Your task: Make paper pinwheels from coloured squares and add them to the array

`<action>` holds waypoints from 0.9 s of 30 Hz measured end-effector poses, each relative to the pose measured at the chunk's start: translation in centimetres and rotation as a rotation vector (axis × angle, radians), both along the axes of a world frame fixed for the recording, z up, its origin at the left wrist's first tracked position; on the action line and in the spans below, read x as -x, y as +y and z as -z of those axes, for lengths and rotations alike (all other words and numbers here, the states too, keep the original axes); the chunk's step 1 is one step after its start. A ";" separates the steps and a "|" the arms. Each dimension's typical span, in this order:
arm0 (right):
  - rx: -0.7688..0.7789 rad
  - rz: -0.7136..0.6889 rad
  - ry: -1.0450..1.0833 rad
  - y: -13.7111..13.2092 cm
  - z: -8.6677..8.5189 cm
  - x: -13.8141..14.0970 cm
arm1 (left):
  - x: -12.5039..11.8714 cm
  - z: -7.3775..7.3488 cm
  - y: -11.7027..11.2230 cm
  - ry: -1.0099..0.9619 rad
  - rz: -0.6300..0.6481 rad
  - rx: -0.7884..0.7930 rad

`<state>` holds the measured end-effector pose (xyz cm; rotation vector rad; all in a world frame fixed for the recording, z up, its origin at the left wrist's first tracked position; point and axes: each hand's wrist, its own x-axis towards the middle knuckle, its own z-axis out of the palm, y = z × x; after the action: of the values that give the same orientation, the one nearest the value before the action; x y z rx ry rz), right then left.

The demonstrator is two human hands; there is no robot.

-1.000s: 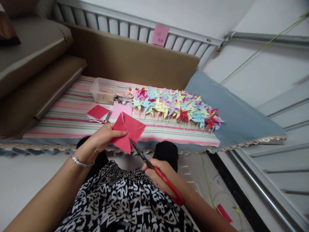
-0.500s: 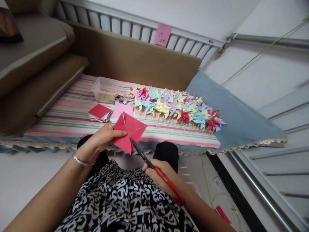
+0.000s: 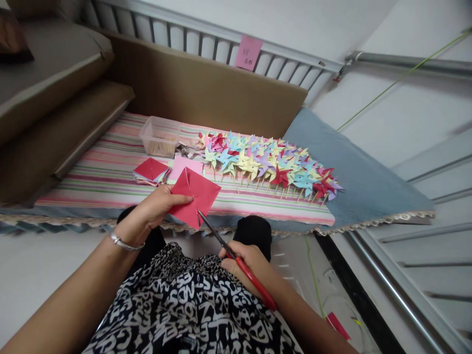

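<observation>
My left hand [image 3: 162, 204] pinches a square of red paper [image 3: 201, 191] by its left side, thumb on top. Slits run inward from some of the paper's corners. The red-handled scissors [image 3: 221, 241] are in my right hand [image 3: 245, 265], with the blade tips at the paper's near corner. Beyond the left hand lies a stack of coloured paper squares [image 3: 151, 170], red on top. A pink sheet [image 3: 184, 166] lies behind the held paper.
Many paper pinwheels on sticks [image 3: 265, 162] cover the striped cloth [image 3: 92, 172] to the right. A clear plastic box [image 3: 160, 137] of thin sticks stands further back. Brown boards [image 3: 206, 88] border the bed. A red paper piece [image 3: 337, 325] lies low at right.
Both hands have shifted slightly left with the red paper and scissors. The blade tips stay at the near corner of the paper.
</observation>
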<state>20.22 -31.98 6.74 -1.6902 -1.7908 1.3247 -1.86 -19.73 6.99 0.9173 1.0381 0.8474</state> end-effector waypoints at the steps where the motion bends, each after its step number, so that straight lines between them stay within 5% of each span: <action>1: -0.035 0.014 -0.006 -0.1 0.1 -0.1 | 0.0 0.0 0.0 -0.001 -0.031 -0.015; 13: -0.520 0.321 0.209 2.8 0.0 2.0 | -3.8 1.9 -3.0 -0.039 -0.128 -0.074; 27: -0.707 0.410 0.074 3.6 2.1 2.9 | -5.7 1.6 -4.4 -0.021 -0.141 -0.134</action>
<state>17.35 -28.36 4.65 -1.4556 -1.4998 0.4844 3.82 -24.13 5.35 0.9533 1.0467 1.0521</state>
